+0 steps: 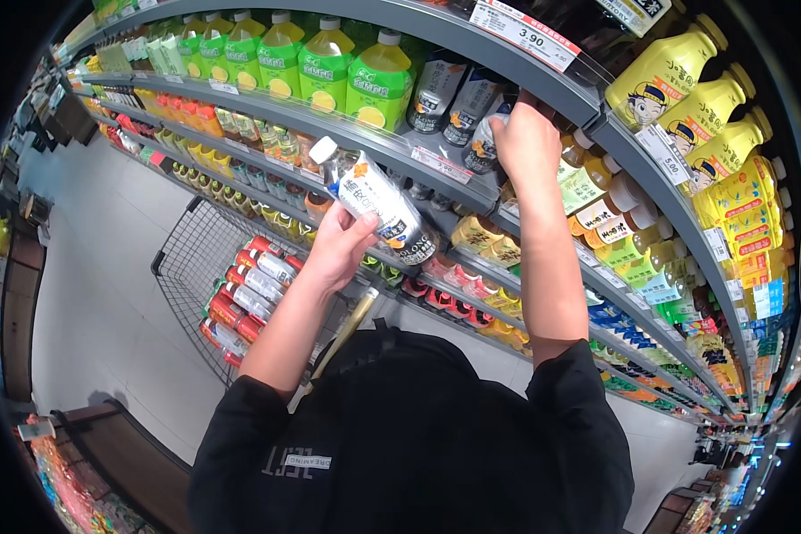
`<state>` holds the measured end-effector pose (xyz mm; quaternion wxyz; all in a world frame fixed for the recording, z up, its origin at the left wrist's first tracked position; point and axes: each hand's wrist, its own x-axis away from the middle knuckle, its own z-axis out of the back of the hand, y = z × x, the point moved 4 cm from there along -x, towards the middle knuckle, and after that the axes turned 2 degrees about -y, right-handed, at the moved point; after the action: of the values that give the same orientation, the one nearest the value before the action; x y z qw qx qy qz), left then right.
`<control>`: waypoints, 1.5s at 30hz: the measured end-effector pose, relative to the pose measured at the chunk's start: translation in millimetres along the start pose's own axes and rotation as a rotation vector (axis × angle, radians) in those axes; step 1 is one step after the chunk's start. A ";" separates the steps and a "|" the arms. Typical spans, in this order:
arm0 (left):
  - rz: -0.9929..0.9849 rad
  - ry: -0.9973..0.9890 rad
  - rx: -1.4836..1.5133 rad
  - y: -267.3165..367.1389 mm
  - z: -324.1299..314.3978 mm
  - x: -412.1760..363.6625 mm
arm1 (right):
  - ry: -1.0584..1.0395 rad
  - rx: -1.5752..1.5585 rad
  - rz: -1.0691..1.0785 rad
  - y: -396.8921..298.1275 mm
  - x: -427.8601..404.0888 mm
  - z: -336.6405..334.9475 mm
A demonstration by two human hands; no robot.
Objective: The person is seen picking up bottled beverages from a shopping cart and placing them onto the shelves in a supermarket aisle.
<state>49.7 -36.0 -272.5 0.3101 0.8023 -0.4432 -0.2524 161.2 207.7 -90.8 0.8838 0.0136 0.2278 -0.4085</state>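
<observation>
My left hand is wrapped around the lower side of an oolong tea bottle with a white-and-black label and a white cap. It holds the bottle tilted in front of the shelves, above the cart. My right hand reaches into the shelf, its thumb beside another dark bottle of the same kind. The fingers are partly hidden by the shelf above and the hand itself, so their grip does not show. Two more matching bottles, one nearer and one farther left, stand beside it on the same shelf.
A wire shopping cart holding several packs of bottles stands at left. Large green-labelled bottles line the shelf. A shelf edge with a price tag juts above my right hand. Yellow bottles stand at upper right.
</observation>
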 end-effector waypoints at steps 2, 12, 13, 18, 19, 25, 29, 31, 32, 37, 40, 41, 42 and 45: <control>0.005 0.004 0.007 0.1 -0.6 1.6 | 0.082 0.053 0.023 -5.3 1.6 3.0; 0.049 -0.006 -0.013 -3.5 3.1 8.4 | 0.090 0.127 0.102 0.9 -26.8 -8.2; 0.048 -0.013 -0.008 -4.0 3.3 9.0 | 0.045 0.101 0.069 0.2 -29.5 -5.2; 0.066 -0.010 -0.017 -5.4 0.6 7.5 | 0.081 0.112 0.082 15.6 -44.8 -14.6; 0.070 -0.010 -0.021 -5.3 0.7 7.5 | 0.050 0.109 0.092 14.3 -45.7 -12.9; 0.079 -0.002 -0.038 -7.0 2.7 6.0 | -0.031 0.235 0.100 -6.2 -35.9 7.8; 0.080 0.005 -0.046 -6.6 1.2 6.1 | 0.152 0.214 0.287 -19.1 -37.7 5.0; 0.130 0.006 -0.061 -9.5 4.2 5.6 | 0.229 0.239 0.318 -23.7 -50.0 1.5; 0.131 0.005 -0.063 -10.6 3.7 5.9 | 0.307 0.264 0.352 -26.8 -53.7 1.9; 0.100 0.003 -0.049 -4.3 -1.0 12.7 | 0.364 0.225 0.441 -41.7 -68.7 7.9; 0.085 0.029 -0.071 1.1 -5.1 15.1 | 0.383 0.232 0.440 -21.2 -89.0 -3.0; 0.085 0.033 -0.069 1.4 -5.6 15.2 | 0.389 0.235 0.439 -14.1 -94.7 -7.7; 0.072 0.035 -0.063 2.8 -4.7 14.8 | 0.419 0.284 0.456 -17.4 -96.3 -8.9; 0.049 0.038 -0.036 6.3 -1.4 13.9 | 0.411 0.362 0.540 -23.6 -93.0 -7.6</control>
<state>53.8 -50.3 -268.8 0.3391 0.7901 -0.4520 -0.2375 88.7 260.2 -55.4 0.8789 0.3105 0.3126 -0.1831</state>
